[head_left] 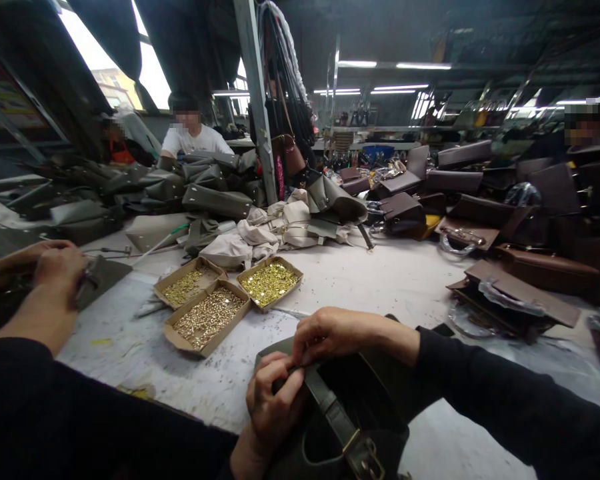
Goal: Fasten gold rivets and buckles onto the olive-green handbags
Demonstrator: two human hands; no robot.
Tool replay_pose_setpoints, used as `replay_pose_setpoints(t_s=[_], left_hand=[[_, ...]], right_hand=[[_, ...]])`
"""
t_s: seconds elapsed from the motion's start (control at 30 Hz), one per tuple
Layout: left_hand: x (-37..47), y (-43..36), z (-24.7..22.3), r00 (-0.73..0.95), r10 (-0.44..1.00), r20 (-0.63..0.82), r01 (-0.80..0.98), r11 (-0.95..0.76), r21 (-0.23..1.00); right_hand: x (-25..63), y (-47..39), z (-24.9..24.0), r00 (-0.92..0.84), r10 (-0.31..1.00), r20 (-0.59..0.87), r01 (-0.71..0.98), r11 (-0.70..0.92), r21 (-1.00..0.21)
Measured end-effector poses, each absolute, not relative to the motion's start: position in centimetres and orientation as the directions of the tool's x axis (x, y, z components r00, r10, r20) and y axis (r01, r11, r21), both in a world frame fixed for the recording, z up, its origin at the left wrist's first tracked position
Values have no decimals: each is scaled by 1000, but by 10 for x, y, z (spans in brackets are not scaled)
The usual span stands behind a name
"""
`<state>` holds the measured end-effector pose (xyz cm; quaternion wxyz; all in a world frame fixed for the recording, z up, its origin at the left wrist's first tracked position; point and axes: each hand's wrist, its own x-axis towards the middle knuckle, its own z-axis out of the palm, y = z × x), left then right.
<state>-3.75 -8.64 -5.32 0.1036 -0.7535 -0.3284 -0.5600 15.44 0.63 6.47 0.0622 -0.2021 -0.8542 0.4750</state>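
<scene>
A dark olive handbag point(400, 380) lies at the table's near edge, its top turned toward me. Across its opening runs a strap point(330, 407) with a gold buckle point(363, 453). My left hand point(275, 397) is closed on the bag's edge beside the strap end. Directly above it, my right hand point(325, 333) pinches at the same spot, fingertips against those of the left. Whatever small piece is between the right fingertips is hidden. Just beyond are cardboard trays of small gold metal pieces point(210, 319), brassy yellow pieces point(270, 283) and more yellow bits point(185, 287).
At left, a co-worker's hands point(60, 267) work on a dark olive piece point(103, 280). Olive bags point(215, 200) and pale cloth bundles point(253, 233) are heaped behind the trays. Brown handbags point(547, 270) crowd the right. A metal post point(257, 100) rises mid-table; another person point(195, 140) sits beyond.
</scene>
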Motion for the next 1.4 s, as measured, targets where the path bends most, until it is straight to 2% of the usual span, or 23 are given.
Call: replay_pose_setpoints(t_s=[0.2, 0.3, 0.5, 0.6, 0.73, 0.83, 0.9, 1.07, 1.13, 1.27, 1.4], left_hand=[[-36, -85, -54, 153, 359, 921, 620, -760, 193], [-37, -86, -51, 133, 372, 919, 640, -740, 207], [-39, -87, -57, 134, 393, 910, 653, -726, 217], [-39, -86, -55, 120, 398, 909, 638, -733, 237], [-43, -83, -38, 76, 473, 878, 615, -715, 332], [-48, -79, -22, -29, 566, 824, 651, -615, 446], [-51, -75, -14, -106, 604, 790, 678, -537, 502], [-59, -60, 3, -189, 675, 714, 710, -408, 574], [-64, -56, 9, -244, 719, 651, 684, -348, 641], [-79, -51, 16, -361, 759, 542, 614, -244, 750], [-92, -49, 15, -454, 758, 468, 586, -142, 798]], right_hand=[[145, -1, 71, -908, 396, -137, 402, 730, -553], [142, -4, 76, -916, 378, -136, 395, 788, -472], [138, -4, 72, -908, 397, -133, 411, 783, -466], [139, -5, 70, -895, 438, -85, 421, 768, -482], [161, -25, 85, -755, 649, 94, 550, 705, -447], [182, -61, 99, -631, 770, 100, 636, 586, -503], [189, -89, 101, -665, 747, 21, 632, 577, -518], [188, -123, 101, -796, 602, -59, 570, 715, -406], [190, -121, 111, -797, 600, -76, 577, 716, -393], [191, -116, 126, -785, 619, 13, 591, 755, -285], [171, -117, 89, -862, 486, 144, 474, 874, -108]])
